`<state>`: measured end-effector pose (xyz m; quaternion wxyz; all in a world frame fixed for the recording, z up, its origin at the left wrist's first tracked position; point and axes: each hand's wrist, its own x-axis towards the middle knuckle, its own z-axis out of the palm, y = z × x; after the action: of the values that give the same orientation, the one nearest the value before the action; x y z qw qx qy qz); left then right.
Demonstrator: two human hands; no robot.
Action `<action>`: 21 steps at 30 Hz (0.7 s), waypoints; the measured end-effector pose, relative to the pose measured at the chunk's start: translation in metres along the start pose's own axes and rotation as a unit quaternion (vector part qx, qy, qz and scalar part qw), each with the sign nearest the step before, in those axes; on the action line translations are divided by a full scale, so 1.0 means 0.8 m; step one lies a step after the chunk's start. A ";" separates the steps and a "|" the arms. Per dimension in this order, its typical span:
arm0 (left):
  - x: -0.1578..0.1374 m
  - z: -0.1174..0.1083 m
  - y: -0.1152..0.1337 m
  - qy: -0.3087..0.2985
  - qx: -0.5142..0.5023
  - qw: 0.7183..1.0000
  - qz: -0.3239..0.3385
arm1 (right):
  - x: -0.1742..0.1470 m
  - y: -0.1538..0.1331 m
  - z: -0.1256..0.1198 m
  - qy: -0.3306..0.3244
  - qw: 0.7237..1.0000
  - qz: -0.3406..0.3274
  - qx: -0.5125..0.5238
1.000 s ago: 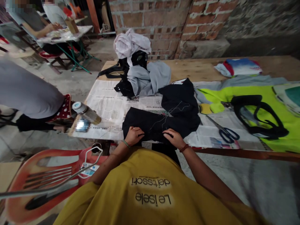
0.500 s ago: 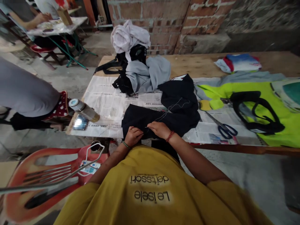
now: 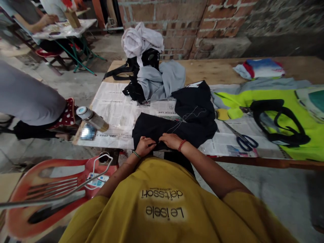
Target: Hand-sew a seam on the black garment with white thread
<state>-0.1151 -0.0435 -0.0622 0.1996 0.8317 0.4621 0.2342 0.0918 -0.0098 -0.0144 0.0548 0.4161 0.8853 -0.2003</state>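
Observation:
Dark navy cloth [image 3: 194,114] lies bunched at the table's near edge, with loose pale thread [image 3: 188,116] trailing across it. My left hand [image 3: 145,146], with a green bracelet at the wrist, is closed on the near edge of this cloth. Just to its right, my right hand [image 3: 172,140], wearing a red bracelet, pinches a thin sewing needle, which is mostly hidden by the fingertips and the dark fabric. Only a small gap separates the two hands. Dark-handled scissors [image 3: 244,141] rest on newspaper to the right of the cloth.
Newspaper [image 3: 106,98] covers part of the wooden table. A bottle [image 3: 95,119] stands near its left corner. Grey cloth [image 3: 162,79] and a black bag are heaped behind. Yellow-green fabric [image 3: 273,96] lies right; a red chair [image 3: 48,165] is at left. People sit nearby.
My right hand's fingertips have dipped slightly toward the cloth, and the needle that showed plainly before is now mostly hidden. The whole view has shifted a little.

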 end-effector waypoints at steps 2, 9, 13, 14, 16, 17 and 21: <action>0.000 -0.001 0.001 -0.005 0.000 1.000 -0.005 | 0.001 0.002 0.002 0.005 1.000 -0.007 0.016; -0.001 -0.002 0.000 -0.006 -0.007 1.000 -0.003 | 0.005 0.009 0.007 0.007 0.998 -0.024 0.055; -0.001 -0.001 -0.001 -0.011 -0.014 1.000 0.001 | 0.006 0.007 0.003 -0.004 0.998 -0.027 0.057; -0.001 -0.001 -0.002 -0.011 -0.015 1.000 0.003 | 0.006 0.006 0.001 -0.008 0.998 -0.027 0.056; -0.001 0.000 -0.003 -0.011 -0.013 1.000 0.005 | 0.007 0.002 -0.004 -0.017 0.998 -0.029 0.055; -0.001 0.000 -0.003 -0.011 -0.011 1.000 0.006 | 0.007 0.001 -0.007 -0.019 0.998 -0.029 0.057; -0.001 -0.001 -0.002 -0.019 -0.005 1.000 0.002 | 0.012 -0.007 -0.018 -0.008 0.994 -0.040 0.101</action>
<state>-0.1172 -0.0432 -0.0628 0.2120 0.8357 0.4557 0.2213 0.0823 -0.0001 -0.0024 0.0115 0.3826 0.8758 -0.2941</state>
